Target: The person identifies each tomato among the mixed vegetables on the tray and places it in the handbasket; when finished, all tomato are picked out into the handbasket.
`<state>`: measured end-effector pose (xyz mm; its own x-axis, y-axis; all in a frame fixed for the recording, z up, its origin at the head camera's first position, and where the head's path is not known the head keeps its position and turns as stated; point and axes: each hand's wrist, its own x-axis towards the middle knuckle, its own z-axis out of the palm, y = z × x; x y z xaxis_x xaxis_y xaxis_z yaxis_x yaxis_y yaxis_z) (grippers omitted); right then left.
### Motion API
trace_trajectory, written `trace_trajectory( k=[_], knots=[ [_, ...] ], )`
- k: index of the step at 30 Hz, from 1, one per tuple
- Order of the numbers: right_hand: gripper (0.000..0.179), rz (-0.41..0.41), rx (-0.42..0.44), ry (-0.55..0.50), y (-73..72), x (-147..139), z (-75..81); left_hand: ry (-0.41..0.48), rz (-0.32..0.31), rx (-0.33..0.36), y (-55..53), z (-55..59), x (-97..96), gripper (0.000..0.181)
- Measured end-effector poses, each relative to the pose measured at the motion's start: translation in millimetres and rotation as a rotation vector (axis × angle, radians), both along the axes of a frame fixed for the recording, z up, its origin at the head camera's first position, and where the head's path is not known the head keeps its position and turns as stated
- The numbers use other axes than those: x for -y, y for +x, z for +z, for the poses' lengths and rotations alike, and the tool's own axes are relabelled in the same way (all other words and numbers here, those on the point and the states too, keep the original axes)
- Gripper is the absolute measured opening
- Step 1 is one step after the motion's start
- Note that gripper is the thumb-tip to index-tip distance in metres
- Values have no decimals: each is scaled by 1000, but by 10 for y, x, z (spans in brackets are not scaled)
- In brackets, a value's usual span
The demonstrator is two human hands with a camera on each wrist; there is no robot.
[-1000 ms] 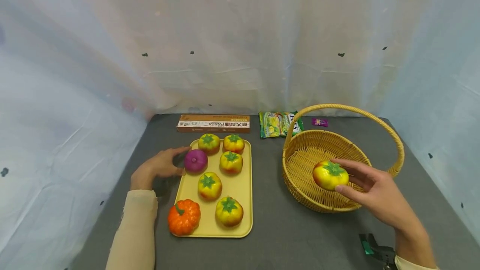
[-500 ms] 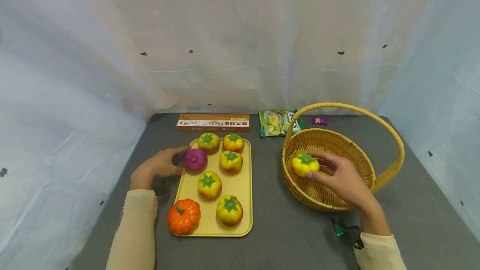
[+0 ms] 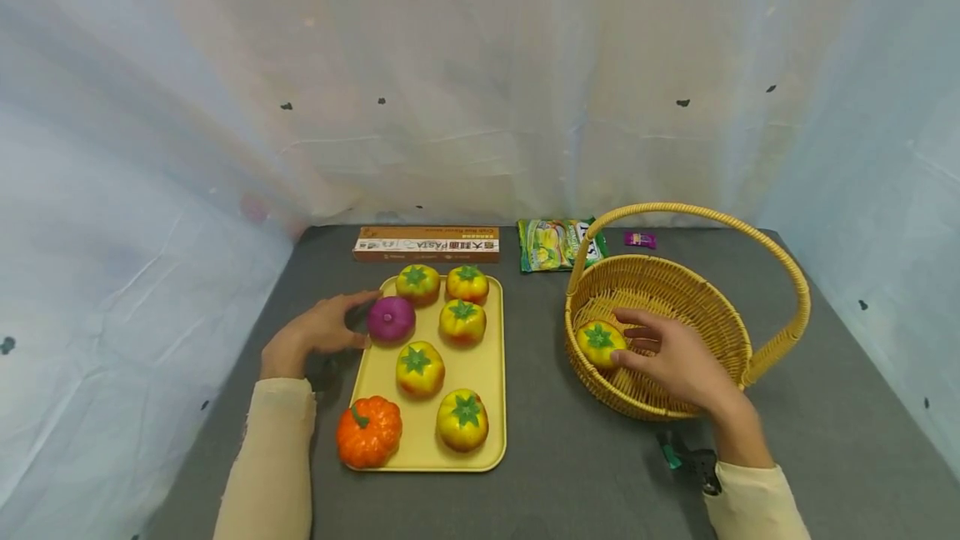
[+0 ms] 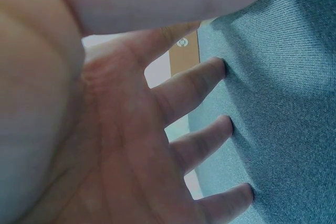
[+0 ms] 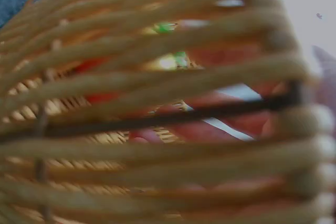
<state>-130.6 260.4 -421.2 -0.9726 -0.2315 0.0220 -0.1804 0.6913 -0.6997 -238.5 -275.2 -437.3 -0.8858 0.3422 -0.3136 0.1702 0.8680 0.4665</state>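
Observation:
In the head view, a yellow-red persimmon-like fruit (image 3: 599, 343) with a green leafy top lies inside the left part of the wicker basket (image 3: 697, 273). My right hand (image 3: 671, 357) reaches into the basket beside it, fingers spread, thumb tip at the fruit's edge. The right wrist view is mostly blocked by the basket's weave. On the left, my left hand (image 3: 318, 332) rests at the edge of a yellow tray (image 3: 416, 457), thumb and forefinger apart beside a purple onion-like vegetable (image 3: 391, 319). Its palm shows bare in the left wrist view, fingertips near the grey cloth (image 4: 294, 129).
Several similar fruits (image 3: 420, 369) and an orange pumpkin (image 3: 369, 432) are on the tray. Behind stand a pasta box (image 3: 427, 245), a green snack bag (image 3: 555, 246) and a small purple packet (image 3: 640, 239). The basket's tall handle (image 3: 697, 208) arches over it.
My right hand has moved left and down into the basket, bringing the fruit to its left side; the fingers now look loosened from it. The left hand has stayed put.

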Motion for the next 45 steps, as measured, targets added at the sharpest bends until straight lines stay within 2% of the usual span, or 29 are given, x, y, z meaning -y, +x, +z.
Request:
trace_trajectory(
  k=[7,12,17,21,26,37,45],
  knots=[
    [59,-2,-93,-25,159,21,133,4,0,-7,-10,-57,-3,88],
    [55,75,-168,-118,293,99,151,3,2,-4,-20,-59,1,88],
    [53,151,-185,-182,396,207,172,-3,6,0,-20,-37,1,88],
    [54,207,-159,-208,444,313,152,-7,10,5,-24,-34,-3,88],
    [54,267,-120,-173,461,490,100,-10,15,6,-21,-35,-8,88],
    [56,447,59,-187,381,933,-44,-8,3,-4,-16,-23,-16,89],
    [65,506,143,-82,331,1305,-139,-6,8,-9,-17,-32,-11,88]
  ],
)
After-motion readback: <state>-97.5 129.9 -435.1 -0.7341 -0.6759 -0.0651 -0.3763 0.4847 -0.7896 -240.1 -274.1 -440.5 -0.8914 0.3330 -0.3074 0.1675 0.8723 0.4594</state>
